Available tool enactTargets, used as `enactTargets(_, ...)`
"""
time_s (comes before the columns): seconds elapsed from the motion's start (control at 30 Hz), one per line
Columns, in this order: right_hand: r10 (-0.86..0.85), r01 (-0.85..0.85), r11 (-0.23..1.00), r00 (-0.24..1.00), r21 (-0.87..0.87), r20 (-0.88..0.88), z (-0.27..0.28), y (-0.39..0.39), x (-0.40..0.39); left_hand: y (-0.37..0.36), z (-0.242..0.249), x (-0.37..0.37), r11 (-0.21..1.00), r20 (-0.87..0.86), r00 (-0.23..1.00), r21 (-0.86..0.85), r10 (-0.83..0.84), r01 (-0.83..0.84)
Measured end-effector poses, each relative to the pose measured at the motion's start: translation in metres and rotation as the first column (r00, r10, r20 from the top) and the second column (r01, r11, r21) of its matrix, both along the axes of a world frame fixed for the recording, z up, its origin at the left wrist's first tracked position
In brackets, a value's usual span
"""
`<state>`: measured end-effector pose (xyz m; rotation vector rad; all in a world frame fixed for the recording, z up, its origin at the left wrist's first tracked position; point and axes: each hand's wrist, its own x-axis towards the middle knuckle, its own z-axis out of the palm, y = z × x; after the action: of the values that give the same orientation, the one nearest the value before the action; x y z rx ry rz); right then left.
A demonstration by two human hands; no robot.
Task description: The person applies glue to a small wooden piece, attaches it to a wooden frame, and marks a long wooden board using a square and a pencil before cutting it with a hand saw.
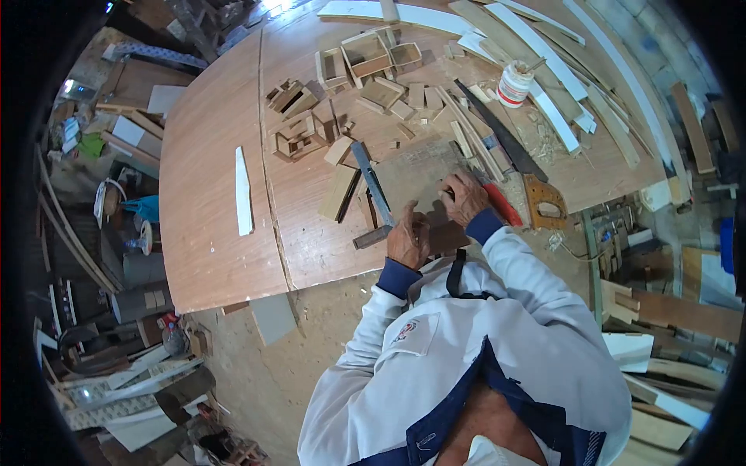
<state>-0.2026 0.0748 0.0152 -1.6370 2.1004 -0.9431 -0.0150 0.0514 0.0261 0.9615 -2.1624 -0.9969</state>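
My left hand [409,239] is at the table's near edge with its fingers curled; whatever they may hold is hidden. Right beside it lies a try square with a long grey blade [371,182] and a dark wooden stock [372,237]. My right hand [464,199] is a little farther forward, its fingers bent together over a flat brown board [416,180]. I cannot make out what is between them. To the right of this hand are a red object [503,204] and a handsaw with a wooden handle [545,203].
Small wooden boxes [365,58] and several offcuts [416,95] lie farther back on the table [210,194]. A white jar [514,84] with a red-and-white label stands near long strips [552,113]. One white strip [244,190] lies left. Stacked wood surrounds the table.
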Motion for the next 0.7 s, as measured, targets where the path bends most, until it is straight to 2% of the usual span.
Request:
enactTargets(0.07, -0.025, 0.023, 0.998, 0.999, -0.059, -0.035, -0.003, -0.010, -0.001, -0.001, 0.001, 0.002, 0.999, -0.006, 1.000, -0.041, 0.021, -0.021)
enactTargets(0.13, -0.068, 0.060, 0.991, 0.996, -0.119, -0.062, 0.003, -0.014, -0.003, -0.011, 0.011, 0.008, 0.986, 0.027, 0.986, 0.026, 0.166, -0.166)
enactTargets(0.2, -0.077, 0.079, 0.994, 0.997, -0.078, 0.031, 0.012, -0.008, -0.008, -0.033, -0.001, 0.023, 0.943, 0.064, 0.942, -0.068, 0.329, -0.325)
enactTargets(0.27, -0.050, 0.050, 0.996, 0.999, -0.074, 0.008, 0.006, 0.009, -0.017, -0.055, -0.007, 0.043, 0.865, 0.120, 0.862, -0.177, 0.492, -0.469)
enactTargets(0.33, -0.030, 0.029, 0.998, 0.999, -0.064, -0.011, -0.002, 0.027, -0.025, -0.083, -0.035, 0.072, 0.789, 0.166, 0.796, -0.353, 0.582, -0.503)
enactTargets(0.4, 0.070, -0.053, 0.995, 0.975, 0.089, -0.209, -0.003, 0.049, -0.032, -0.102, -0.038, 0.084, 0.753, 0.337, 0.687, -0.437, 0.644, -0.492)
enactTargets(0.43, 0.082, -0.121, 0.988, 0.939, -0.099, -0.333, -0.013, 0.054, -0.036, -0.115, -0.046, 0.091, 0.759, 0.374, 0.679, -0.478, 0.632, -0.443)
enactTargets(0.47, 0.077, -0.120, 0.987, 0.936, -0.106, -0.344, -0.022, 0.061, -0.039, -0.121, -0.056, 0.095, 0.755, 0.361, 0.684, -0.480, 0.633, -0.445)
enactTargets(0.53, -0.012, 0.011, 1.000, 0.998, -0.020, -0.064, -0.014, 0.074, -0.038, -0.120, -0.035, 0.089, 0.773, 0.475, 0.619, -0.272, 0.626, -0.573)
enactTargets(0.57, -0.011, 0.010, 1.000, 0.998, -0.024, -0.069, -0.012, 0.077, -0.038, -0.125, -0.027, 0.089, 0.799, 0.517, 0.643, -0.151, 0.565, -0.582)
enactTargets(0.6, -0.035, 0.035, 0.999, 0.999, -0.035, 0.007, -0.011, 0.079, -0.037, -0.131, -0.027, 0.090, 0.798, 0.513, 0.644, -0.152, 0.568, -0.583)
enactTargets(0.67, -0.081, 0.090, 0.995, 0.984, -0.048, 0.161, -0.009, 0.083, -0.036, -0.143, -0.030, 0.091, 0.806, 0.616, 0.629, -0.016, 0.474, -0.592)
enactTargets(0.7, -0.082, 0.091, 0.995, 0.984, -0.051, 0.159, -0.011, 0.085, -0.036, -0.146, -0.029, 0.090, 0.807, 0.614, 0.631, -0.018, 0.475, -0.590)
